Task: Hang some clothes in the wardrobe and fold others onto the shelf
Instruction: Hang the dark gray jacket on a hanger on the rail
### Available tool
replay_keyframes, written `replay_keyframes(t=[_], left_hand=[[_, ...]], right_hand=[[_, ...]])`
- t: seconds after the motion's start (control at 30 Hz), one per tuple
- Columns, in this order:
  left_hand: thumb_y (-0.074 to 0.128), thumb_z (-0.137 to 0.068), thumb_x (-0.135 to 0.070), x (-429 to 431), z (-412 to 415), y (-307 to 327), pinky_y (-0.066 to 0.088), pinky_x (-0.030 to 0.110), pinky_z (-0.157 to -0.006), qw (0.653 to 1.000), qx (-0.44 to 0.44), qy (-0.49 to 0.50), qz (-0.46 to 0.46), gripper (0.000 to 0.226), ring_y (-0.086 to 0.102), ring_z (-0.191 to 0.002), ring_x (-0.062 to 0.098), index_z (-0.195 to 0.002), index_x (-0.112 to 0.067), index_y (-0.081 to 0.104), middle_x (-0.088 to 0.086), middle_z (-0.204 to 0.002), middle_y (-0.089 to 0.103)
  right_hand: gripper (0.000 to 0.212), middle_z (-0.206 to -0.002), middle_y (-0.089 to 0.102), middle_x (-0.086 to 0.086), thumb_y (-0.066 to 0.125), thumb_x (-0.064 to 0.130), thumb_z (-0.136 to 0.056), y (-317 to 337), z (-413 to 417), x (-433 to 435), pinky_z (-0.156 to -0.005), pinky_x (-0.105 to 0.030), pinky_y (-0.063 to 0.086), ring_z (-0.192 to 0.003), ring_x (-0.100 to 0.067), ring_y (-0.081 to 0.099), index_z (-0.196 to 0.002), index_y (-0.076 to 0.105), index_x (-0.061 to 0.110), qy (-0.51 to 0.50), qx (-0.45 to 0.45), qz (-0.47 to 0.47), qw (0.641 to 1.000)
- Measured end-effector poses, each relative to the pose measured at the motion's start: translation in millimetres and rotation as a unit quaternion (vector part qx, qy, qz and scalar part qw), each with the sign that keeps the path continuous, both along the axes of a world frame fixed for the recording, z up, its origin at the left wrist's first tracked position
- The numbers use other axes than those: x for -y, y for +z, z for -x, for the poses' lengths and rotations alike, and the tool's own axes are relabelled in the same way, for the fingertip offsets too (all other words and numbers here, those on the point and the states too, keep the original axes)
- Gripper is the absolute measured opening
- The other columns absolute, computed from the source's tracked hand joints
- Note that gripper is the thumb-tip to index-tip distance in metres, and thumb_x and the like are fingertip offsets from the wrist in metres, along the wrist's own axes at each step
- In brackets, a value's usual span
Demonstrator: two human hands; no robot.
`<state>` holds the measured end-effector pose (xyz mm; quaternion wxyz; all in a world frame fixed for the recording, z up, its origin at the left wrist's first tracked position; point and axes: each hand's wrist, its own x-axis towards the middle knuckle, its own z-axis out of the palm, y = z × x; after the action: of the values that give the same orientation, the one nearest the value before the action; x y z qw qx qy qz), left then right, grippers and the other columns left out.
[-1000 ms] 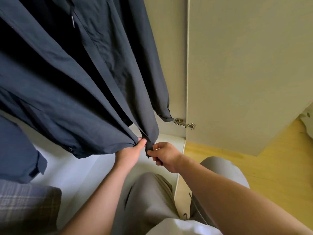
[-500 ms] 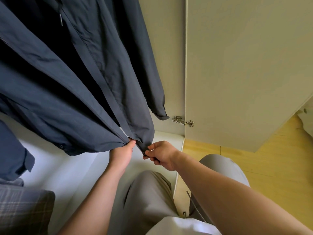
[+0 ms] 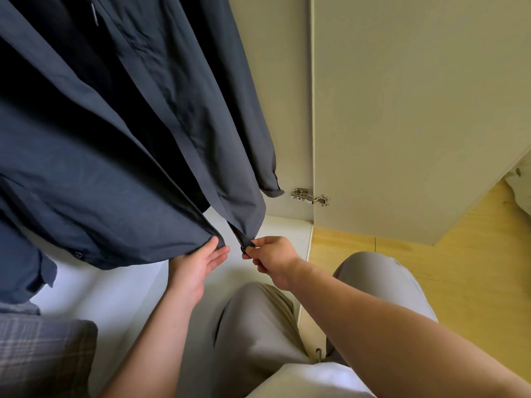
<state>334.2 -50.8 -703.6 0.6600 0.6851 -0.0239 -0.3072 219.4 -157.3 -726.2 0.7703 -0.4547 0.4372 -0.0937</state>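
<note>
I observe two supporting surfaces. The first is the white wardrobe base (image 3: 120, 285), a flat panel across the lower left and centre, whose front edge meets the second, a yellow wooden floor (image 3: 459, 268), on the right. A plaid fabric (image 3: 43, 354), grey with pale lines, lies directly on the base in its near-left corner; I cannot tell whether it is folded or bundled. A person's grey trouser leg (image 3: 253, 326) covers the near centre of the base, but contact cannot be confirmed. On the floor, a white object (image 3: 521, 188) shows at the far right, cut off by the frame and not identifiable.
</note>
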Motion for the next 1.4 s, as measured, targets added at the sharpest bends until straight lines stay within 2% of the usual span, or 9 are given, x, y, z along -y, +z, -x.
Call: replay_keyframes(t=[0.1, 0.2, 0.37, 0.73, 0.9, 1.0, 1.1, 1.23, 1.4], left_hand=[[0.073, -0.088, -0.01, -4, 3, -3, 0.054, 0.029, -0.065, 0.994, 0.085, 0.013, -0.066, 0.016, 0.07, -0.076, 0.02, -0.102, -0.009, 0.066, 0.006, -0.093, 0.072], [0.076, -0.085, -0.014, -2, 7, -2, 0.05, 0.034, -0.067, 0.981, 0.162, 0.016, -0.105, 0.009, 0.06, -0.066, 0.019, -0.083, -0.013, 0.067, 0.005, -0.077, 0.068], [0.075, -0.085, -0.024, -1, 12, 3, 0.052, 0.034, -0.069, 0.963, 0.225, 0.009, -0.148, 0.022, 0.063, -0.061, 0.017, -0.07, -0.01, 0.067, 0.0, -0.063, 0.068], [0.064, -0.093, -0.025, 3, 20, 13, 0.055, 0.043, -0.087, 0.965, 0.214, -0.008, -0.151, 0.028, 0.072, -0.07, 0.019, -0.067, -0.018, 0.068, -0.003, -0.064, 0.073], [0.067, -0.092, -0.024, 3, 18, 9, 0.053, 0.049, -0.091, 0.961, 0.226, -0.021, -0.16, 0.03, 0.074, -0.078, 0.02, -0.062, -0.024, 0.07, -0.006, -0.067, 0.074], [0.07, -0.089, -0.026, 3, 16, 7, 0.054, 0.05, -0.09, 0.958, 0.233, -0.021, -0.169, 0.032, 0.074, -0.079, 0.021, -0.057, -0.029, 0.073, -0.006, -0.068, 0.075], [0.072, -0.086, -0.027, 3, 14, 4, 0.055, 0.047, -0.088, 0.956, 0.239, -0.023, -0.171, 0.027, 0.073, -0.079, 0.022, -0.061, -0.037, 0.074, -0.006, -0.068, 0.074], [0.074, -0.083, -0.029, 3, 15, 3, 0.054, 0.039, -0.082, 0.94, 0.272, -0.012, -0.203, 0.031, 0.07, -0.08, 0.022, -0.053, -0.025, 0.07, -0.004, -0.066, 0.073], [0.078, -0.081, -0.034, 2, 13, 4, 0.049, 0.034, -0.072, 0.929, 0.292, -0.014, -0.228, 0.026, 0.067, -0.078, 0.025, -0.064, -0.015, 0.071, 0.002, -0.071, 0.072]], right_hand=[[0.01, -0.077, 0.07, -0.007, 0.064, 0.002, -0.092, 2, -4, -5, -0.053, -0.021, 0.042, -0.056, -0.012, 0.05, -0.088, 0.062, 0.011, -0.026, 0.038, -0.043, 0.998], [0.009, -0.077, 0.07, -0.008, 0.064, 0.001, -0.091, 5, -8, -10, -0.055, -0.022, 0.044, -0.057, -0.012, 0.051, -0.088, 0.064, 0.01, -0.037, 0.058, -0.061, 0.996], [0.01, -0.08, 0.071, -0.01, 0.065, 0.002, -0.091, 9, -13, -11, -0.06, -0.025, 0.046, -0.06, -0.014, 0.054, -0.088, 0.063, 0.011, -0.063, 0.067, -0.066, 0.994], [0.008, -0.076, 0.07, -0.008, 0.066, 0.001, -0.089, 14, -11, -14, -0.06, -0.025, 0.047, -0.06, -0.014, 0.054, -0.089, 0.064, 0.009, -0.052, 0.062, -0.049, 0.996], [0.007, -0.076, 0.069, -0.009, 0.066, 0.001, -0.089, 17, -10, -15, -0.059, -0.025, 0.046, -0.059, -0.014, 0.053, -0.091, 0.065, 0.007, -0.047, 0.063, -0.045, 0.996], [0.008, -0.075, 0.069, -0.008, 0.066, 0.001, -0.089, 17, -10, -15, -0.059, -0.025, 0.045, -0.059, -0.014, 0.053, -0.087, 0.064, 0.009, -0.051, 0.063, -0.043, 0.996], [0.009, -0.073, 0.068, -0.008, 0.066, 0.001, -0.089, 18, -10, -15, -0.06, -0.026, 0.045, -0.058, -0.014, 0.052, -0.085, 0.064, 0.009, -0.05, 0.06, -0.038, 0.996], [0.011, -0.072, 0.068, -0.007, 0.067, 0.001, -0.088, 20, -10, -16, -0.059, -0.026, 0.045, -0.058, -0.014, 0.053, -0.082, 0.063, 0.01, -0.05, 0.056, -0.03, 0.997], [0.01, -0.075, 0.07, -0.008, 0.067, 0.001, -0.086, 20, -10, -17, -0.059, -0.026, 0.045, -0.06, -0.016, 0.054, -0.082, 0.066, 0.01, -0.059, 0.039, -0.011, 0.997]])
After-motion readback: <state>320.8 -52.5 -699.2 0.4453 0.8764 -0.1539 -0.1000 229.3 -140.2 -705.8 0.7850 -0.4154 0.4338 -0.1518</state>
